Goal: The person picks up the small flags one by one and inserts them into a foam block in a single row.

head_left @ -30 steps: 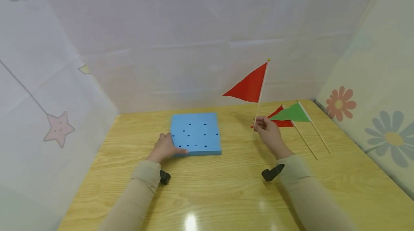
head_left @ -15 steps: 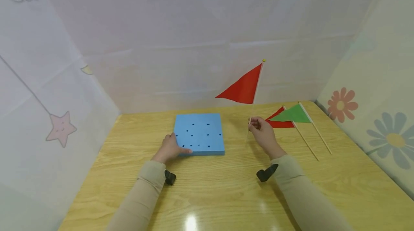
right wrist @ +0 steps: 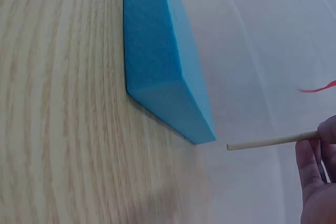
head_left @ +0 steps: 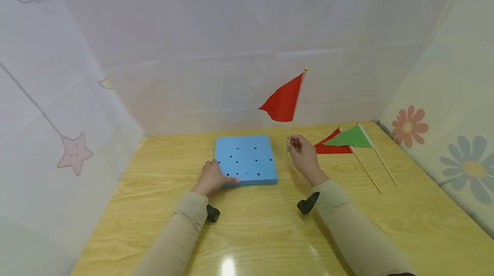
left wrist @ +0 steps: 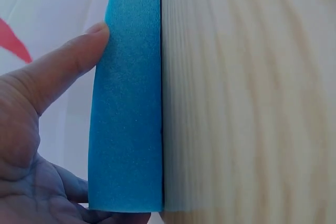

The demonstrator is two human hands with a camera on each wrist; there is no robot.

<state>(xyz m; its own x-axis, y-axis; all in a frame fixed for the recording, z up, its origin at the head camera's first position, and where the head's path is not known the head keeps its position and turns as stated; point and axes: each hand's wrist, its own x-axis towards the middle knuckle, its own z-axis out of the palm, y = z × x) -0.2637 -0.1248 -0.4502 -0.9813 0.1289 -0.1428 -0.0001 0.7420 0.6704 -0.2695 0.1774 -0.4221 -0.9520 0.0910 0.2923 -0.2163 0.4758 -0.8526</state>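
My left hand (head_left: 212, 177) grips the near left corner of a square blue foam block (head_left: 247, 153) with small holes in its top. The left wrist view shows the thumb (left wrist: 79, 56) extended onto the block's upper edge and the other fingers around its side. To the right of the block, my right hand (head_left: 305, 158) pinches the thin wooden stick of a red triangular flag (head_left: 284, 100), held upright and leaning slightly right. In the right wrist view the bare lower end of the stick (right wrist: 262, 142) hangs beside the block's corner, apart from it.
On the right of the wooden table (head_left: 247, 233) lie a green flag (head_left: 349, 137) and another red flag (head_left: 333, 148), the green overlapping the red. A pale cloth wall (head_left: 216, 74) stands behind the table, with printed cloth at both sides.
The right hand has moved left with the upright red flag, closer to the block. The left hand and the foam block have shifted to the right. The lying flags stay put.
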